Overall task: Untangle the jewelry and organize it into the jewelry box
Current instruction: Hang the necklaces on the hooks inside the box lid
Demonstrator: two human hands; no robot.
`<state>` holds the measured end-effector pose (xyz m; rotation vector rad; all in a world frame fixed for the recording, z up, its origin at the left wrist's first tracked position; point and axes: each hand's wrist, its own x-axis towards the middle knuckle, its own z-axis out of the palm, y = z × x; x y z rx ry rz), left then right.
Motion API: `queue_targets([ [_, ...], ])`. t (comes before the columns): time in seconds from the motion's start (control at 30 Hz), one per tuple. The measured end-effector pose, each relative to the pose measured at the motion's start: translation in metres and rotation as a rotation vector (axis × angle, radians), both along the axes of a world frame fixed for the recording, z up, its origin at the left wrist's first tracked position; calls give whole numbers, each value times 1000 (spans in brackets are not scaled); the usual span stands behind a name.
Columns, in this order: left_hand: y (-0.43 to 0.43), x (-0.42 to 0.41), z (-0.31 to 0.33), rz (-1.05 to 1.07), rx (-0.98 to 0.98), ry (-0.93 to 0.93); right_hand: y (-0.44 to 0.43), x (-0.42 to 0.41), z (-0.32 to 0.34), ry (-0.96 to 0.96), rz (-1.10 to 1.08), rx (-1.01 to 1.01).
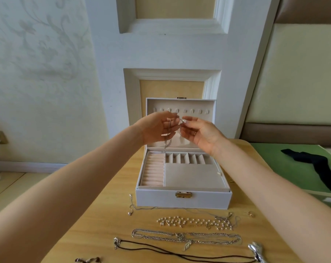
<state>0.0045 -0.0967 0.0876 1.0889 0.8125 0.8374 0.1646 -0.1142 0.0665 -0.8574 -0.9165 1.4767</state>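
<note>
Both hands (157,128) (200,134), arms outstretched, pinch a silver chain (167,142) aloft.

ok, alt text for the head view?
The left hand and right hand hold a thin chain up before the open jewelry box. A pearl strand, silver chains and a dark cord necklace lie on the wooden table.

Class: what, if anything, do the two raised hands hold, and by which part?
A silver chain: the left hand and right hand both pinch it near its top end; the rest hangs.
</note>
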Motion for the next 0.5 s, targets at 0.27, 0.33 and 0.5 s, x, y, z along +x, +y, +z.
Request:
queue_targets([
  [0.27, 42, -10, 6, 162, 199, 251, 40, -23, -17, 4, -35, -31],
  [0.33, 50, -14, 7, 205, 269, 284, 46, -28, -21, -24, -53, -36],
  [0.5, 63, -22, 3, 201, 425, 396, 56, -36, -31, -245, -68, -2],
])
